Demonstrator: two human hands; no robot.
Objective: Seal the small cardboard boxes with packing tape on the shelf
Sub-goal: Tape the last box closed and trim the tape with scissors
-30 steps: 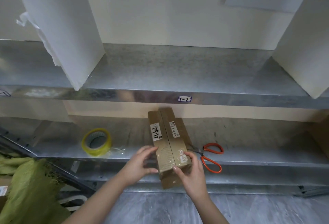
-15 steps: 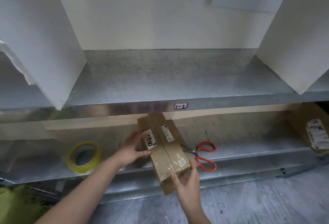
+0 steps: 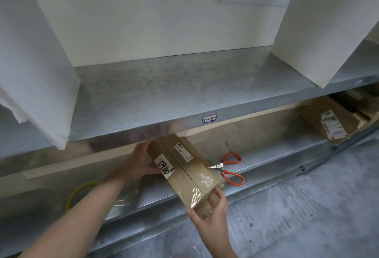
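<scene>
A long brown cardboard box (image 3: 184,167) with white labels lies on the lower metal shelf (image 3: 266,161), its near end jutting past the shelf's front edge. Clear tape glints over that near end. My left hand (image 3: 139,161) grips the box's left side near the far end, thumb on top by the "0900" label. My right hand (image 3: 213,210) holds the near end from below, fingers curled up against it. A yellow tape roll (image 3: 78,194) stands on the same shelf to the left, partly hidden by my left forearm.
Orange-handled scissors (image 3: 229,167) lie on the lower shelf just right of the box. Another labelled cardboard box (image 3: 332,122) sits at the far right of that shelf. The upper shelf (image 3: 174,93) overhangs, with white dividers (image 3: 41,63) on either side.
The view has swung right and closer. My left hand slid along the box's left side toward its far end. My right hand shifted down under the near end.
</scene>
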